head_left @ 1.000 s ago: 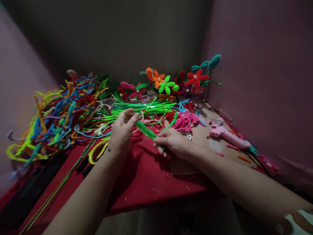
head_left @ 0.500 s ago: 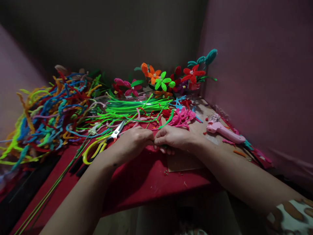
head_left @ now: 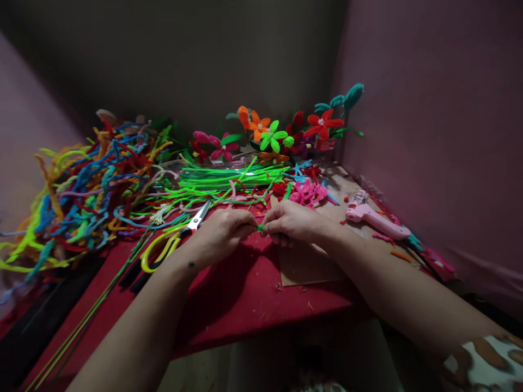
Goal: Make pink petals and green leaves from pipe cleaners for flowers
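Note:
Over the red cloth point(head_left: 232, 294), my left hand point(head_left: 226, 231) and my right hand point(head_left: 292, 222) meet fingertip to fingertip. Both pinch a short piece of green pipe cleaner point(head_left: 260, 228), which shows only in the small gap between them; the rest is hidden by fingers. Beside my left wrist lie yellow-and-black scissors point(head_left: 163, 247), blades pointing away from me. A bunch of pink pipe-cleaner loops point(head_left: 308, 193) sits just beyond my right hand, and a piece of brown cardboard point(head_left: 306, 269) lies beneath it.
A tangled heap of coloured pipe cleaners point(head_left: 90, 185) fills the left. Bright green pipe cleaners point(head_left: 229, 177) lie across the middle, with pipe-cleaner flowers point(head_left: 273, 136) behind. A pink glue gun point(head_left: 378, 218) rests at right. Thin green stems point(head_left: 93, 310) run along the left edge.
My fingertips have drawn slightly apart, and the green piece between them now shows. My right-hand fingers have risen a little. The view has shifted slightly.

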Available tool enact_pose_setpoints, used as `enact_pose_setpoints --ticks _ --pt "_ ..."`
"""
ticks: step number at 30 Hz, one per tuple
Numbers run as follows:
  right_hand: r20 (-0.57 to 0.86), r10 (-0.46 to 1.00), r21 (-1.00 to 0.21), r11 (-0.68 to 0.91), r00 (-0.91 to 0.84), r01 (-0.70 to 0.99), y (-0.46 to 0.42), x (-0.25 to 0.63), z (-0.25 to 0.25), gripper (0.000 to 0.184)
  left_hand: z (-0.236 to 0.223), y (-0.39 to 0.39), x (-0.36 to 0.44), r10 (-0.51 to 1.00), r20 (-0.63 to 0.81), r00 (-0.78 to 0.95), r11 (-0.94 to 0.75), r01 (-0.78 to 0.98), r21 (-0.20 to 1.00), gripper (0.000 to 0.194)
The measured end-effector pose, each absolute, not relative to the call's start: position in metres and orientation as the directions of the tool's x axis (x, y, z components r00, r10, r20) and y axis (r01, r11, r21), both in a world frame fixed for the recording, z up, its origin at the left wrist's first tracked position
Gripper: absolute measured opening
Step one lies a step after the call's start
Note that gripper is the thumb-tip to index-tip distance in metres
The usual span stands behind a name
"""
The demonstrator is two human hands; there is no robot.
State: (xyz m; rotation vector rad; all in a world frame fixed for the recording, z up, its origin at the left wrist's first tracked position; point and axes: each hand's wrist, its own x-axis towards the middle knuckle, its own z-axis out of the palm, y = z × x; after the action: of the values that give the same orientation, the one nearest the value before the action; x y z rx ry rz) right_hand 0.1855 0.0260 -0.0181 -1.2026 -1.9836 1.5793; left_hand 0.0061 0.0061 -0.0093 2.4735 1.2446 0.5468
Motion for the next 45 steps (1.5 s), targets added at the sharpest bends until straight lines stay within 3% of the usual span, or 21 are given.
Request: enact_pose_setpoints --ticks 6,11,14,18,23,29,33,38,42,45 --pt "-0.189 0.775 -0.920 0.074 -0.603 0.384 0.026 0.186 -0.017 0.025 -0.012 0.008 0.010 0.831 0.263 0.490 -0.556 0.718 0.419 0.014" --pt "-0.144 0.808 -0.987 -0.077 -0.572 0.141 0.027 0.191 -0.016 0.046 -0.014 0.009 0.009 0.811 0.334 0.480 -0.582 0.713 0.390 0.016" --pt "-0.126 0.809 -0.992 -0.099 -0.574 0.078 0.029 0.189 -0.021 0.033 -0.014 0.009 0.010 0.811 0.333 0.481 -0.583 0.710 0.395 0.016" --pt "-0.113 0.862 -0.981 -0.018 -0.495 0.194 0.028 0.181 -0.030 0.013 -0.016 0.008 0.014 0.828 0.327 0.455 -0.558 0.715 0.421 0.014" --pt "-0.021 0.918 -0.958 0.095 -0.396 0.270 0.027 0.178 -0.033 0.015 -0.013 0.011 0.010 0.877 0.297 0.377 -0.480 0.690 0.542 0.014" --pt "-0.164 0.906 -0.970 -0.076 -0.391 0.230 0.028 0.182 -0.024 0.015 0.007 0.016 -0.006 0.959 0.285 0.015 -0.229 0.635 0.738 0.025" --pt "-0.190 0.896 -0.971 -0.112 -0.400 0.211 0.027 0.183 -0.022 0.016 0.008 0.015 -0.007 0.957 0.290 -0.003 -0.225 0.624 0.749 0.023" --pt "-0.187 0.887 -0.975 -0.114 -0.422 0.193 0.027 0.183 -0.023 0.016 -0.001 0.011 0.000 0.904 0.317 0.287 -0.427 0.645 0.634 0.021" --pt "-0.180 0.885 -0.979 -0.120 -0.430 0.162 0.029 0.183 -0.025 0.017 -0.018 0.010 0.010 0.767 0.348 0.539 -0.641 0.675 0.366 0.021" --pt "-0.181 0.881 -0.980 -0.121 -0.437 0.160 0.029 0.182 -0.026 0.016 -0.029 0.010 0.016 0.754 0.357 0.552 -0.640 0.740 0.206 0.016"
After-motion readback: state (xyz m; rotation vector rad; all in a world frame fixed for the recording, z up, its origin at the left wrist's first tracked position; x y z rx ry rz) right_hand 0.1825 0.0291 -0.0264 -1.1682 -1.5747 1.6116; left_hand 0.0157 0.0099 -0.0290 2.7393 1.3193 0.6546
